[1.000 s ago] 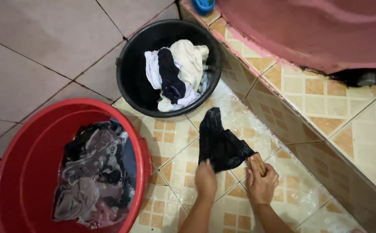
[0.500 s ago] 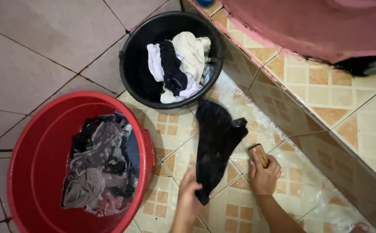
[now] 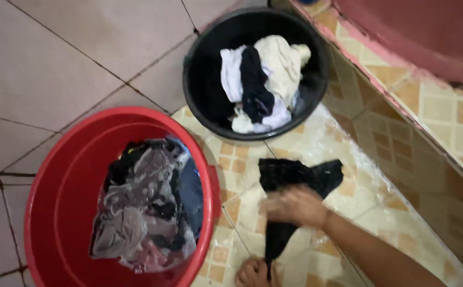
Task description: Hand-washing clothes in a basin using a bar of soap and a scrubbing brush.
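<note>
My right hand (image 3: 294, 204), blurred, lies palm-down on the black wet garment (image 3: 295, 183); I cannot tell how far the fingers curl. My left hand (image 3: 254, 272) pinches its lower end. The garment lies on the soapy tiled floor (image 3: 359, 196), long axis running from me towards the black basin (image 3: 205, 79). Red basin (image 3: 61, 212) of soaking clothes sits to the left.

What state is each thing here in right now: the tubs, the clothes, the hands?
Red tub: holds water and soaking dark clothes.
Black tub: holds a heap of white and dark clothes.
Black garment: wet, spread on the soapy tile floor.
Right hand: pressing on the garment, blurred.
Left hand: pinning the garment's lower end.
</note>
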